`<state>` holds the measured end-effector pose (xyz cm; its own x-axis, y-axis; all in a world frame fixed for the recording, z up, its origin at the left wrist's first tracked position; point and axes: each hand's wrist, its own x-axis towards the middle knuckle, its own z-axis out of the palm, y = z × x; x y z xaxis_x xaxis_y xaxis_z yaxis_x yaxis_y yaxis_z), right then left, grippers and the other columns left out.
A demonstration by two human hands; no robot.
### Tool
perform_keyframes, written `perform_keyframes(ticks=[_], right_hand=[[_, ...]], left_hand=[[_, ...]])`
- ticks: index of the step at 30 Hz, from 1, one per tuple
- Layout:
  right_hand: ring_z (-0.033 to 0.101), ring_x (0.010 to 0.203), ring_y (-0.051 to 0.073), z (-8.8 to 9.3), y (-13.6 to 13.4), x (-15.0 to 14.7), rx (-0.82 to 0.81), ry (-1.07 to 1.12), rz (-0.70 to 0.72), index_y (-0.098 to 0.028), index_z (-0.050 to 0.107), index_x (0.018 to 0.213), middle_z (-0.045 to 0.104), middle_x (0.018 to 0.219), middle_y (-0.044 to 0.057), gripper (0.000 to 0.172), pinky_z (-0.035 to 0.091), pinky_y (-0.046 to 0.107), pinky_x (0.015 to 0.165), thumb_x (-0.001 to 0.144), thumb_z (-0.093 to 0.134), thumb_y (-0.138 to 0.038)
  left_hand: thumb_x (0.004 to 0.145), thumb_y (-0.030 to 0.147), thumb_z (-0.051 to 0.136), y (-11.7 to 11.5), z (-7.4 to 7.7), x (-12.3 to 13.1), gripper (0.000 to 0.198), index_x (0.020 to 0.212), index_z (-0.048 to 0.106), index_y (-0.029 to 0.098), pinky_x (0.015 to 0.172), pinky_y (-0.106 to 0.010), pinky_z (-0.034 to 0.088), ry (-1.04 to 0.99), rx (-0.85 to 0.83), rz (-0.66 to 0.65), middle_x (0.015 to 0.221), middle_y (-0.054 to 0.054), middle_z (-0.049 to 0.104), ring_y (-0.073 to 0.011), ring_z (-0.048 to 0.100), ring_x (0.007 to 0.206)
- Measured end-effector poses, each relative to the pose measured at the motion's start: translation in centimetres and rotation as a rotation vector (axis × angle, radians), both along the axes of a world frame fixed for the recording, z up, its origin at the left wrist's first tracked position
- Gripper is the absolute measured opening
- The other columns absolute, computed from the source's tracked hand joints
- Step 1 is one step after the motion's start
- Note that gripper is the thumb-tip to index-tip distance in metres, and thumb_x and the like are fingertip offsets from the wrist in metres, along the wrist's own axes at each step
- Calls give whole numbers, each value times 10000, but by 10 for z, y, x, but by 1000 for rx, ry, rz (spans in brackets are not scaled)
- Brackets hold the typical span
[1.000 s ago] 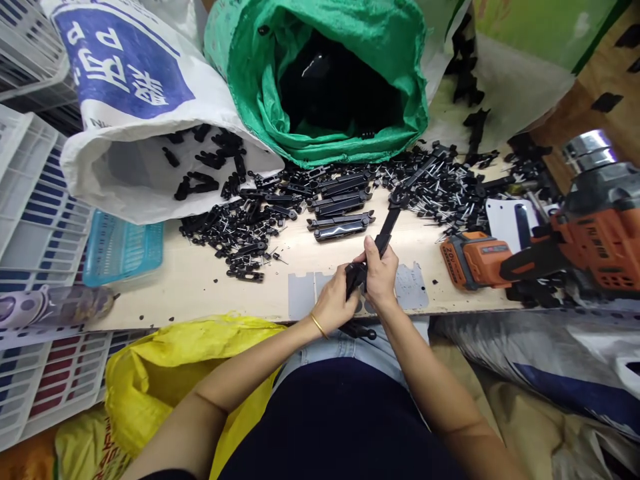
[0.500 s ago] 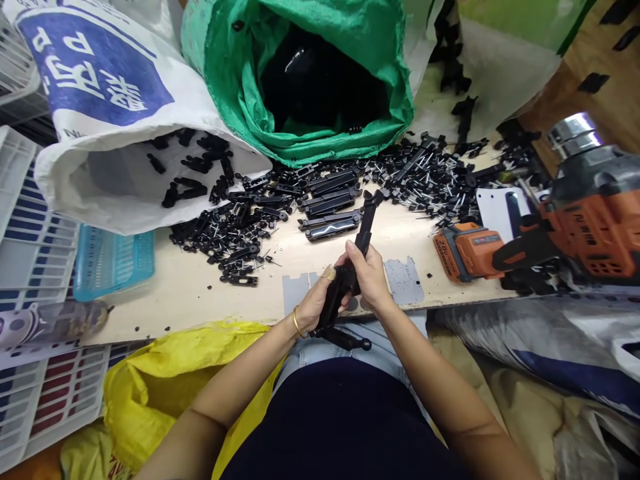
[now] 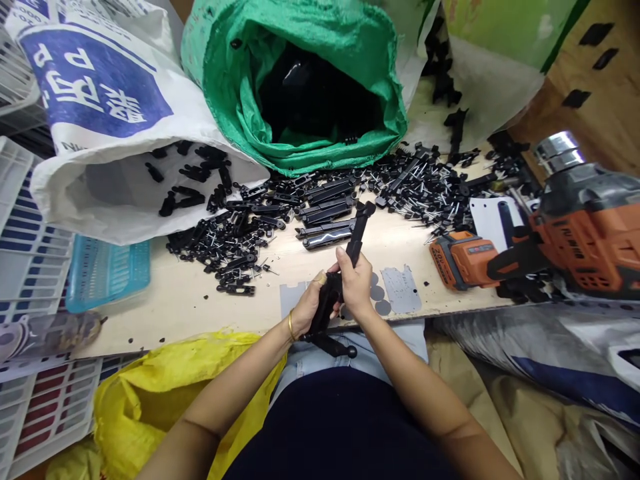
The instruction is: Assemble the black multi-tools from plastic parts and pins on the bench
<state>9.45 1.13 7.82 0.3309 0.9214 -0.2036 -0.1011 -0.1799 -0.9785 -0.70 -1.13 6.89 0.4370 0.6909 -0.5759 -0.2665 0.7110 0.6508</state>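
Observation:
Both hands grip a long black plastic jointed arm (image 3: pixel 326 300) above the table's front edge. My left hand (image 3: pixel 307 308), with a gold bracelet at the wrist, is wrapped round its lower part. My right hand (image 3: pixel 356 283) closes round the upper part, thumb along the shaft. The upper end tilts up and to the right; a thinner bar with a ball end (image 3: pixel 345 350) sticks out below the left hand. Fingers hide the middle of the part. Beyond the hands lie several similar black arms (image 3: pixel 327 233) in a row on the table.
Heaps of small black parts with metal pins (image 3: pixel 220 243) spread across the wooden table (image 3: pixel 200 307). A green sack (image 3: pixel 220 87) and a white sack (image 3: pixel 65 193) open toward me. An orange cordless power tool (image 3: pixel 575 233) lies right, a blue basket (image 3: pixel 107 277) left, a yellow bag (image 3: pixel 130 393) below.
My hands and the black arm have shifted slightly left and down in view, the grip staying much the same. The whole view has also shifted a little.

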Motion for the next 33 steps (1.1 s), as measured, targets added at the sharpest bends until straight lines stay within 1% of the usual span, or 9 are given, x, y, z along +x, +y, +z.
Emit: perform_keyframes(ticks=[3, 8, 12, 16, 18, 20, 24, 28, 33], right_hand=[[535, 509, 104, 1, -1, 0, 22, -23, -21, -178, 518, 656, 580, 556, -18, 374, 412, 215, 512, 787, 555, -527], [516, 468, 108, -3, 6, 7, -53, -17, 202, -174, 518, 614, 567, 507, -15, 415, 404, 224, 497, 764, 557, -560], [514, 486, 116, -8, 9, 11, -35, -87, 81, -185, 516, 639, 572, 528, -17, 399, 400, 230, 504, 773, 545, -560], [518, 522, 135, -13, 13, 16, 2, -194, -94, -200, 510, 654, 568, 549, -15, 366, 415, 254, 551, 778, 547, -543], [518, 539, 136, -15, 18, 17, 11, -194, -182, -203, 503, 661, 556, 556, -16, 360, 426, 264, 585, 790, 532, -538], [521, 553, 137, -16, 21, 15, 10, -152, -206, -203, 496, 691, 547, 569, -18, 355, 437, 271, 605, 806, 508, -539], [553, 642, 164, -8, 14, 29, 31, -247, -45, -198, 515, 857, 596, 724, 22, 344, 454, 303, 618, 819, 491, -539], [537, 928, 239, 16, -4, 69, 254, -871, 38, -180, 454, 1180, 561, 1056, 129, 428, 430, 375, 750, 853, 500, -454], [541, 810, 236, 36, -21, 99, 540, -1537, 873, -159, 570, 914, 600, 845, 108, 204, 376, 353, 707, 844, 550, -350]], left_hand=[[626, 747, 567, -1, -3, 0, 654, 901, 568, 154, 373, -182, 369, -61, -44, 13, 520, 36, 520, -87, 470, 406], [617, 714, 617, -5, -12, 6, 619, 920, 569, 176, 442, -216, 435, -231, -114, 35, 613, 22, 555, -106, 515, 493], [686, 725, 540, 3, -16, -3, 628, 987, 595, 177, 530, -225, 458, -128, -58, 15, 679, -13, 600, -121, 567, 580], [587, 761, 596, 4, -2, -26, 940, 1325, 413, 209, 941, -384, 426, 118, 419, -239, 1203, -126, 556, -263, 530, 1114], [477, 624, 772, -4, 7, -27, 1153, 1422, 245, 226, 1066, -469, 291, 414, 733, -384, 1400, -143, 369, -330, 332, 1301], [537, 438, 804, -13, 10, -17, 1156, 1452, 130, 229, 1070, -509, 265, 731, 937, -400, 1432, -158, 285, -346, 266, 1327], [686, 288, 680, -14, 4, 3, 1004, 1455, 39, 208, 880, -424, 455, 1005, 926, -262, 1161, -130, 481, -282, 509, 1071], [715, 260, 630, 6, -1, -16, 761, 1378, 258, 217, 800, -354, 478, 1070, 933, -228, 1002, -60, 531, -230, 556, 928], [706, 207, 581, 12, 6, -52, 459, 1154, 481, 197, 754, -316, 474, 1048, 1203, -610, 964, -53, 540, -209, 556, 872]])
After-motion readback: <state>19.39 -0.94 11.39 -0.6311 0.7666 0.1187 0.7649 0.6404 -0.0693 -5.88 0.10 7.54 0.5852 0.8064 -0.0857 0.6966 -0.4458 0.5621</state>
